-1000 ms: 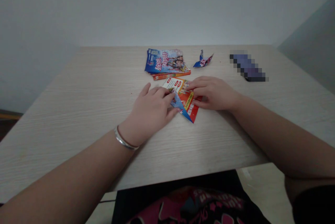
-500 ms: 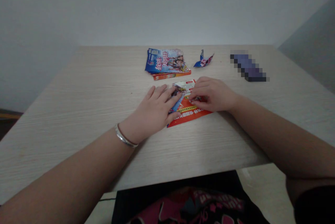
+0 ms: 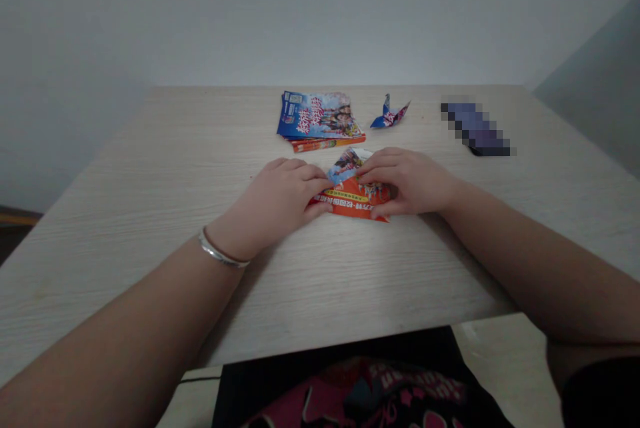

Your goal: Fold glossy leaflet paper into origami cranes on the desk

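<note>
A printed paper flyer (image 3: 350,199), orange with a blue picture part, lies partly folded on the table between my hands. My left hand (image 3: 287,195), with a silver bangle at its wrist, grips the flyer's left edge between thumb and fingers. On the other side, my right hand (image 3: 407,181) is closed on the right part of the flyer, fingers curled over the top and thumb near the lower edge. Both hands hide the flyer's outer ends.
Behind the flyer lies a stack of similar flyers (image 3: 315,115). A folded paper bird (image 3: 391,113) stands right of the stack. Farther right is a dark, pixelated flat object (image 3: 475,128). The pale wooden table (image 3: 150,215) meets a wall at the back.
My left hand has gone from lying spread on the flyer to gripping its left edge, shifting slightly left. The flyer's lower left corner has lifted and its visible shape has changed.
</note>
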`<control>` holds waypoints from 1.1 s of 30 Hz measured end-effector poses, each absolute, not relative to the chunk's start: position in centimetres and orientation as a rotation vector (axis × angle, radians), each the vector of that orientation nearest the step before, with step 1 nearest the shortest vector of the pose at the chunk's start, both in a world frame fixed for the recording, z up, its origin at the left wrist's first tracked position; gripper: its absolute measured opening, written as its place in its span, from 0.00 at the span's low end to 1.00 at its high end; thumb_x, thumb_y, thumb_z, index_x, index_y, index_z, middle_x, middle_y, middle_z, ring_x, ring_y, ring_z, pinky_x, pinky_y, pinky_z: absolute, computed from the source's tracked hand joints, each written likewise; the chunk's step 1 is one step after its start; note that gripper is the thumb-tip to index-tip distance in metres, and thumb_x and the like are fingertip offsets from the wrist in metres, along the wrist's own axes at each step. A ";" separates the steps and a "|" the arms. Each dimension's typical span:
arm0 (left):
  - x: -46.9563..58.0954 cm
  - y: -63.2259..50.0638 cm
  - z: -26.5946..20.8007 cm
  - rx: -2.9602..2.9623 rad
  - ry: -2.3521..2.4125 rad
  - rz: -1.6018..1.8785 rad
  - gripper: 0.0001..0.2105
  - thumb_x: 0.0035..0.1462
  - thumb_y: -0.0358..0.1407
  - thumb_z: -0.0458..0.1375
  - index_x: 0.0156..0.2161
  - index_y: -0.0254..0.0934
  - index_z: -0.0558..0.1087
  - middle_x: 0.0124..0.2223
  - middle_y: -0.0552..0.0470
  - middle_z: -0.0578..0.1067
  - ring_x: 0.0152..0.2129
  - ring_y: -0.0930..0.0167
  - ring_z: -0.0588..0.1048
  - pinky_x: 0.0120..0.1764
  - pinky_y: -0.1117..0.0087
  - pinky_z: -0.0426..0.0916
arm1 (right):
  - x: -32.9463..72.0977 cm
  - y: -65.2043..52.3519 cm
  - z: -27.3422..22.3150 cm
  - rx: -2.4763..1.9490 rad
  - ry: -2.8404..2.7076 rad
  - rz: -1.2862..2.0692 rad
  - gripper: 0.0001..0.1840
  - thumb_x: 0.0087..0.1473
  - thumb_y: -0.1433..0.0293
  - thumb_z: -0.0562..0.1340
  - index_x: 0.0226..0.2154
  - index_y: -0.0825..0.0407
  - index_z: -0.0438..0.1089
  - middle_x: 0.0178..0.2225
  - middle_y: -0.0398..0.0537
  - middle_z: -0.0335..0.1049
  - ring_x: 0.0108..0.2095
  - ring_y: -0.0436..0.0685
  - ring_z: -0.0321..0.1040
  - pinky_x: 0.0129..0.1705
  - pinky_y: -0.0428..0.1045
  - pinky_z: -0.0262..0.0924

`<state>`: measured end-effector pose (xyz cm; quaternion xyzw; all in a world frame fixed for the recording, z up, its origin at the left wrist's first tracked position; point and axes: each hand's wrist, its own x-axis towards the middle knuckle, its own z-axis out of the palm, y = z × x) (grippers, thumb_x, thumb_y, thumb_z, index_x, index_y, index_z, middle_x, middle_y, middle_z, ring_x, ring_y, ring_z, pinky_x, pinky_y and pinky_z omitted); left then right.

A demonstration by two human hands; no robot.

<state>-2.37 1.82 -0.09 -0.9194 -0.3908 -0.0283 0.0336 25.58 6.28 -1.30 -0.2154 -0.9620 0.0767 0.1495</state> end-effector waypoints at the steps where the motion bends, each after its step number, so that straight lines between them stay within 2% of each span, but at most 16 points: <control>1: -2.5 1.8 -0.1 -2.826 -1.196 -0.089 0.20 0.69 0.46 0.53 0.57 0.39 0.76 0.56 0.46 0.79 0.51 0.60 0.75 0.57 0.57 0.66 | 25.7 6.3 -1.3 -0.561 -2.772 0.258 0.33 0.53 0.45 0.68 0.50 0.53 0.77 0.53 0.58 0.78 0.53 0.66 0.74 0.56 0.61 0.66; 3: -2.8 1.9 -0.3 -2.799 -1.211 -0.088 0.23 0.69 0.50 0.52 0.59 0.38 0.74 0.59 0.45 0.77 0.54 0.60 0.75 0.58 0.57 0.64 | 25.8 6.5 -1.4 -0.477 -2.773 0.319 0.38 0.51 0.42 0.68 0.53 0.52 0.76 0.55 0.56 0.77 0.54 0.64 0.74 0.57 0.59 0.65; 5: -2.8 2.1 -0.3 -2.774 -1.247 -0.083 0.22 0.70 0.49 0.51 0.59 0.39 0.74 0.59 0.45 0.77 0.54 0.60 0.75 0.58 0.58 0.64 | 25.9 6.6 -1.6 -0.471 -2.756 0.303 0.38 0.52 0.43 0.68 0.54 0.52 0.75 0.55 0.56 0.78 0.54 0.63 0.74 0.57 0.58 0.65; 10: -2.4 2.3 -0.2 -2.786 -1.287 -0.080 0.20 0.71 0.45 0.50 0.57 0.37 0.76 0.59 0.45 0.78 0.54 0.60 0.76 0.58 0.58 0.65 | 25.5 6.4 -1.9 -0.481 -2.703 0.196 0.17 0.64 0.60 0.63 0.49 0.49 0.78 0.52 0.51 0.80 0.51 0.58 0.75 0.54 0.55 0.67; 14: -2.3 2.3 -0.4 -2.766 -1.246 -0.110 0.20 0.72 0.44 0.49 0.57 0.40 0.76 0.59 0.45 0.77 0.53 0.60 0.75 0.56 0.58 0.67 | 25.0 5.8 -1.6 -0.521 -2.675 0.169 0.15 0.66 0.64 0.58 0.43 0.49 0.80 0.46 0.49 0.82 0.46 0.56 0.76 0.49 0.51 0.67; 16: -2.3 2.3 -0.5 -2.754 -1.219 -0.127 0.20 0.72 0.44 0.47 0.54 0.40 0.79 0.56 0.44 0.78 0.50 0.60 0.76 0.53 0.58 0.69 | 24.8 5.5 -1.3 -0.649 -2.665 0.172 0.17 0.66 0.63 0.56 0.38 0.51 0.79 0.38 0.49 0.81 0.39 0.55 0.75 0.42 0.50 0.65; 19: -2.1 2.2 -0.5 -2.794 -1.171 -0.153 0.22 0.72 0.43 0.45 0.48 0.37 0.81 0.50 0.43 0.80 0.46 0.59 0.77 0.50 0.57 0.70 | 24.7 5.4 -0.9 -0.908 -2.601 0.180 0.22 0.64 0.59 0.55 0.24 0.51 0.70 0.23 0.45 0.70 0.26 0.52 0.63 0.30 0.49 0.53; 21: -1.9 2.1 -0.4 -2.828 -1.149 -0.184 0.22 0.72 0.41 0.45 0.49 0.35 0.81 0.50 0.42 0.80 0.46 0.59 0.77 0.51 0.57 0.70 | 24.6 5.5 -0.8 -1.046 -2.530 0.237 0.24 0.63 0.57 0.55 0.18 0.50 0.61 0.18 0.41 0.61 0.22 0.49 0.55 0.27 0.49 0.46; 23: -1.8 1.9 -0.3 -2.835 -1.171 -0.204 0.21 0.72 0.40 0.46 0.51 0.33 0.80 0.49 0.42 0.81 0.46 0.60 0.78 0.51 0.57 0.71 | 24.6 5.6 -0.8 -1.136 -2.460 0.337 0.24 0.61 0.57 0.55 0.18 0.49 0.57 0.17 0.40 0.56 0.21 0.48 0.51 0.26 0.49 0.43; 26: -1.7 1.6 -0.1 -2.835 -1.239 -0.193 0.20 0.71 0.40 0.48 0.56 0.34 0.77 0.47 0.43 0.81 0.44 0.61 0.78 0.51 0.59 0.71 | 24.6 5.8 -1.0 -1.225 -2.377 0.490 0.22 0.60 0.56 0.55 0.19 0.50 0.60 0.17 0.38 0.55 0.21 0.48 0.51 0.25 0.48 0.43; 30: -1.7 1.4 -0.1 -2.893 -1.193 -0.156 0.20 0.72 0.39 0.48 0.62 0.33 0.71 0.51 0.42 0.80 0.47 0.62 0.78 0.53 0.60 0.71 | 24.6 6.0 -1.2 -1.229 -2.271 0.597 0.21 0.59 0.54 0.58 0.22 0.50 0.66 0.19 0.40 0.62 0.23 0.49 0.55 0.26 0.48 0.47; 33: -1.7 1.3 -0.7 -2.941 -0.989 -0.148 0.20 0.73 0.37 0.45 0.61 0.33 0.72 0.57 0.41 0.78 0.52 0.61 0.76 0.57 0.58 0.69 | 24.7 6.2 -1.4 -1.165 -2.236 0.621 0.19 0.58 0.53 0.60 0.26 0.51 0.70 0.22 0.42 0.68 0.25 0.51 0.59 0.28 0.48 0.51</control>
